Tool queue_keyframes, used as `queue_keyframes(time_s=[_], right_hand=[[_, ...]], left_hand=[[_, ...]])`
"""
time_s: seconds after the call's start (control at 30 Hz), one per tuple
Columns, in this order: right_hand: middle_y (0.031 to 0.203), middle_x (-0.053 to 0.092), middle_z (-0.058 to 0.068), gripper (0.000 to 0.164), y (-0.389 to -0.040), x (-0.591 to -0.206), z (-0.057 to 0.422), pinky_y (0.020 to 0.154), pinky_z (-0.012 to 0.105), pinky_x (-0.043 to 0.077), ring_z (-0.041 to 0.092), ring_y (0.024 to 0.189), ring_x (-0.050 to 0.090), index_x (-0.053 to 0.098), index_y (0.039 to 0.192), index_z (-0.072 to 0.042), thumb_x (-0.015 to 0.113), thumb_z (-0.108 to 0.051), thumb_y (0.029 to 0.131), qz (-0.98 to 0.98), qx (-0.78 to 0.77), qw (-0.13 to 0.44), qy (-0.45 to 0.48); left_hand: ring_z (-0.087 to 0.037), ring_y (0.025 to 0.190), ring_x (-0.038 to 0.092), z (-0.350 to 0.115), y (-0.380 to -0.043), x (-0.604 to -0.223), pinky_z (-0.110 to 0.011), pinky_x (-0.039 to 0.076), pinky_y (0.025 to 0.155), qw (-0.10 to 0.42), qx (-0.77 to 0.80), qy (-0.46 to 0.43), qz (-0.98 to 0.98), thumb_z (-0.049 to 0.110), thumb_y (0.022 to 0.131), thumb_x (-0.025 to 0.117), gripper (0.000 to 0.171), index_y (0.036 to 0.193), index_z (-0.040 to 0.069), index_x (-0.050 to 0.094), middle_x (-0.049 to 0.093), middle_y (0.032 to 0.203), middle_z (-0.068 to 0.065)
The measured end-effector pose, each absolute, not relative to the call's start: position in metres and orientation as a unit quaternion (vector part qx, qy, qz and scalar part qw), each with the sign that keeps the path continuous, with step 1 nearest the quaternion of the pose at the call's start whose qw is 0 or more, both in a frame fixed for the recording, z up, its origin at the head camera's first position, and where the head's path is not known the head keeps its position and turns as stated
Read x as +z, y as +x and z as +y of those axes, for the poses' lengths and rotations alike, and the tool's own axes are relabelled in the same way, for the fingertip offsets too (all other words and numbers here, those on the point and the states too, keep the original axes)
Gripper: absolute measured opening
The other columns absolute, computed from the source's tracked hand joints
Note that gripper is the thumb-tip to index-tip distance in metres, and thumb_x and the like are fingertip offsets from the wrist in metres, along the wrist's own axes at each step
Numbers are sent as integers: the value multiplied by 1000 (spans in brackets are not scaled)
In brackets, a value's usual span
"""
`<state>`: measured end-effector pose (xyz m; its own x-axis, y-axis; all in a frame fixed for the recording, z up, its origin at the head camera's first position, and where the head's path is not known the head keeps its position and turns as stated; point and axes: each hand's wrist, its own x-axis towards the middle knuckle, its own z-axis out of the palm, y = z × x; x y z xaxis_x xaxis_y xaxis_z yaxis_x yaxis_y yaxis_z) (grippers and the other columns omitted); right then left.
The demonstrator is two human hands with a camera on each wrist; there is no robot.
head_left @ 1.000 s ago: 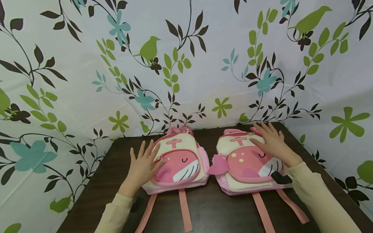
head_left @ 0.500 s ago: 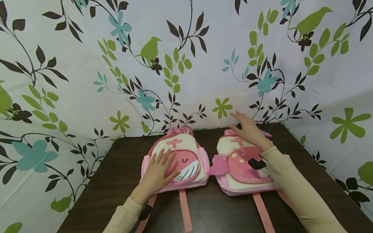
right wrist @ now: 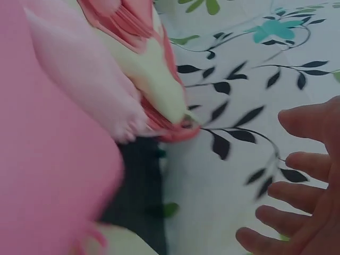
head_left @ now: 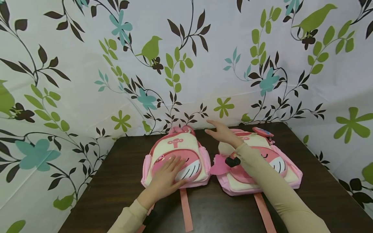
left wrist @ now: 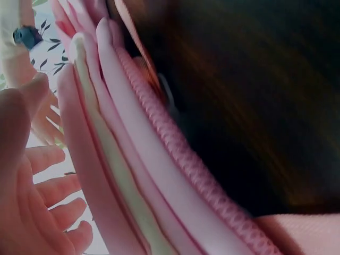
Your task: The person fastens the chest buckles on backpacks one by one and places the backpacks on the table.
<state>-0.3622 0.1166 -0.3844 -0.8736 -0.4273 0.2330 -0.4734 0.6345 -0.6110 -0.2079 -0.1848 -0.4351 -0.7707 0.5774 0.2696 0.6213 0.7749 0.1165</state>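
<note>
Two pink and cream children's backpacks with whale faces lie side by side on a dark table. Over the front pocket of the left backpack (head_left: 190,142) is my left hand (head_left: 166,177), fingers spread and fairly straight. In the left wrist view its fingers (left wrist: 56,188) are beside the pack's front, gripping nothing. My right hand (head_left: 222,133) reaches across the upper left part of the right backpack (head_left: 291,181), toward the gap between the packs. The right wrist view shows its fingers (right wrist: 295,196) extended and apart, holding nothing. My right forearm hides part of that pack's whale face.
The dark wood table (head_left: 107,184) ends against a white cloth (head_left: 192,77) printed with leaves, birds and flowers. Pink straps (head_left: 186,210) trail from the packs toward the front. A small pink and blue pouch (head_left: 263,132) lies at the right pack's top.
My right hand has swept left and down from the right pack's upper right toward the gap. My left hand has shifted right, over the left pack's whale pocket. Both packs stay in place.
</note>
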Motion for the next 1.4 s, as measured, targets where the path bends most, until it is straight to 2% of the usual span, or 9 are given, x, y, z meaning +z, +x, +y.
queue_keyframes(time_s=[0.3,0.57,0.77,1.23,1.4], right_hand=[[150,45,27,67,-369,-418,93,112,52,35,41,139,42,38,152,2,57,-37,101,-909,346,-59,223],[153,41,25,71,-367,-438,84,116,52,30,39,143,36,35,153,4,54,-41,102,-894,351,-147,235],[157,38,19,79,-367,-445,84,116,52,28,36,147,30,35,155,-1,59,-49,97,-863,407,-222,201],[157,37,19,87,-366,-448,85,113,54,32,37,145,33,38,154,-2,70,-51,89,-845,454,-238,151],[155,41,18,88,-368,-448,83,113,52,33,35,142,37,41,152,-2,74,-51,86,-847,461,-224,140]], left_hand=[[-37,146,33,-175,-205,-443,-52,30,116,124,-77,-354,-924,55,91,68,78,151,9,47,40,156,-17],[-36,148,30,-173,-202,-450,-52,30,116,100,-89,-355,-925,54,89,72,84,155,12,41,34,160,-17],[-32,150,26,-172,-205,-453,-48,26,118,77,-69,-341,-934,52,89,72,85,157,14,37,31,162,-15],[-32,148,31,-171,-208,-456,-46,29,118,91,-44,-346,-933,48,87,77,86,156,14,39,35,160,-15],[-32,148,31,-170,-207,-454,-46,31,117,92,-42,-343,-934,47,87,77,86,156,14,38,35,160,-15]])
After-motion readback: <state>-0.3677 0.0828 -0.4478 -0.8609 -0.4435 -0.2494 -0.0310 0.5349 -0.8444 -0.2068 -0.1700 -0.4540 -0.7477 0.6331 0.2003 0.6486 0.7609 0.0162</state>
